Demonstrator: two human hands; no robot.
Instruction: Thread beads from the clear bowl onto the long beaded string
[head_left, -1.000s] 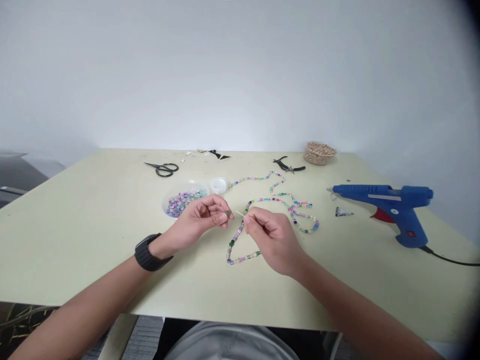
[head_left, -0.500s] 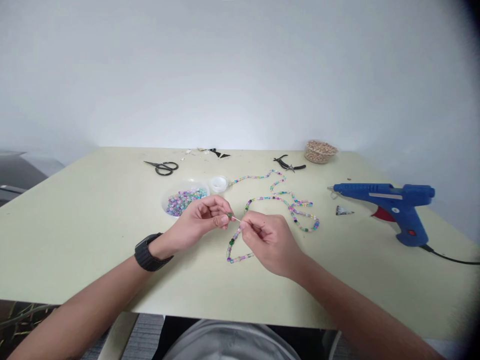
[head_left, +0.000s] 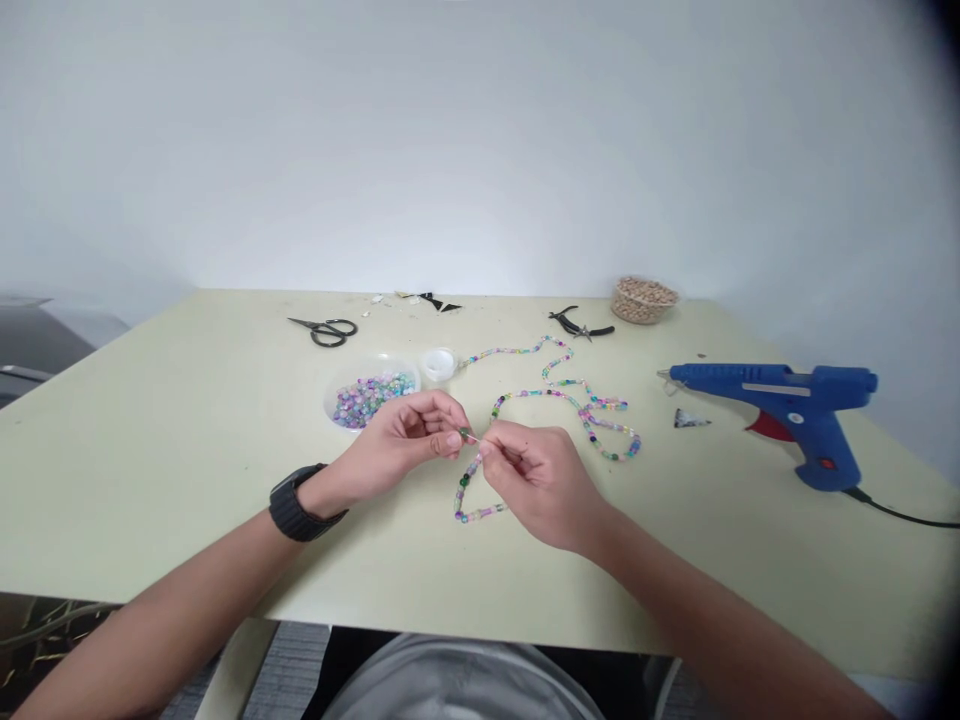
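Between its thumb and fingers, my left hand point(head_left: 409, 437) pinches a dark green bead point(head_left: 466, 434). My right hand point(head_left: 541, 485) is closed on a thin pale string point(head_left: 475, 439), whose short visible length runs to that bead. A long strand of multicoloured beads point(head_left: 480, 515) loops over the table beneath and beyond my right hand, partly hidden by it. Its far end reaches a small white spool point(head_left: 439, 365). Just behind my left hand stands a clear dish point(head_left: 328, 405) of loose purple, blue and green beads point(head_left: 367, 398).
Black scissors point(head_left: 328, 331) lie at the back left, black pliers point(head_left: 581, 325) at the back. A tub of tan pellets point(head_left: 643, 302) stands by the wall. On the right rest a blue glue gun point(head_left: 802, 400) with a cord and a small dark-and-white piece point(head_left: 688, 419). Black scraps point(head_left: 439, 303) lie behind.
My hands have drawn slightly closer together, and less string shows between the bead and my right fingers. The view has shifted very slightly.
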